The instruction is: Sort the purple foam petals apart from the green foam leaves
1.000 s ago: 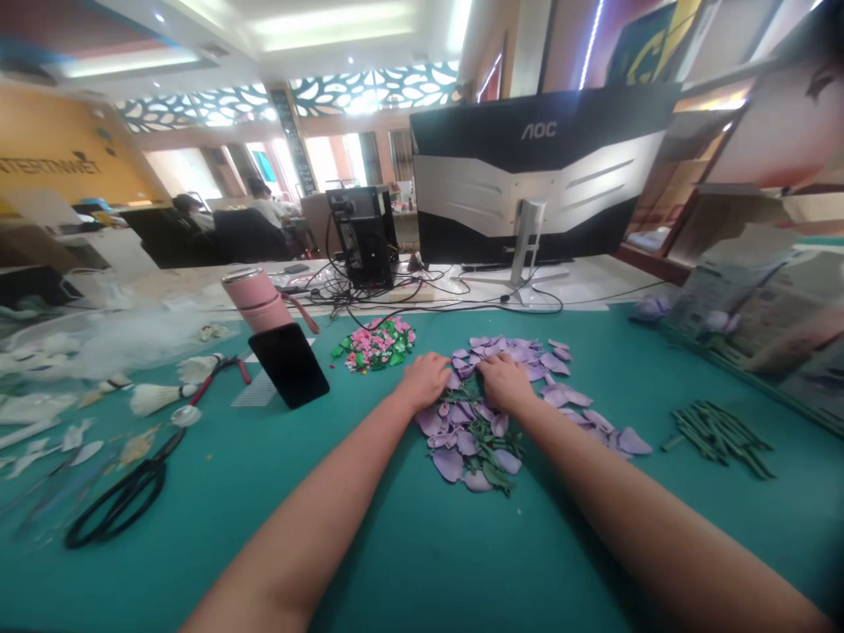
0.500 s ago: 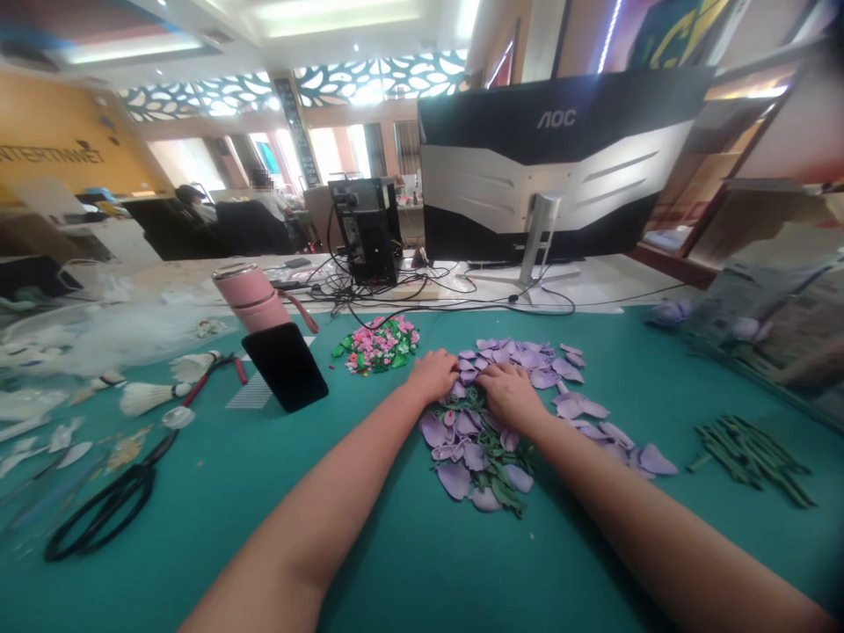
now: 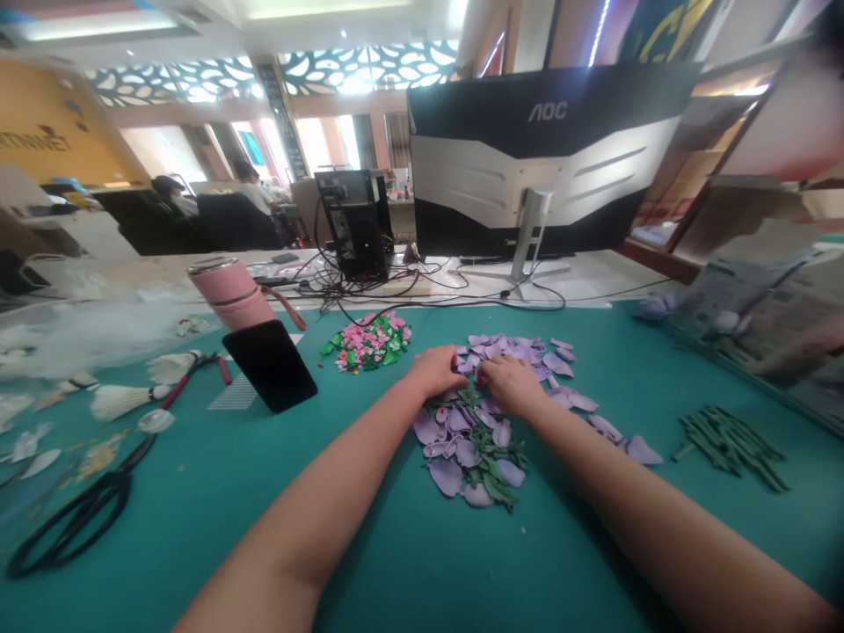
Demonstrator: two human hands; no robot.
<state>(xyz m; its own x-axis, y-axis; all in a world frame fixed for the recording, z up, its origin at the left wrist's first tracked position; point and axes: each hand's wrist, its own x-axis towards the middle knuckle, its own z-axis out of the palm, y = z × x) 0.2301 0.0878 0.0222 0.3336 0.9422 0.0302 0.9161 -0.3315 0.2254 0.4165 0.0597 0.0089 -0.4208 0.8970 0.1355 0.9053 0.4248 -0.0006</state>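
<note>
The purple petal-shaped pieces (image 3: 467,453) lie in a loose heap on the teal work surface (image 3: 396,563), mixed with green leafy pieces (image 3: 496,488) towards the near side, with more purple ones spread beyond the hands and off to the right; the left hand (image 3: 435,371) and right hand (image 3: 511,384) meet the heap from either side, fingers bent inward, the fingertips near each other; whether either pinches a piece, I cannot tell; left of the hands sits a pile of pink and green flower pieces (image 3: 370,341); well to the right lie green sticks (image 3: 731,447); farther left, a dark phone (image 3: 270,365) stands tilted before a pink bottle (image 3: 228,290); behind everything stands a monitor (image 3: 550,158), its back towards the hands.
</note>
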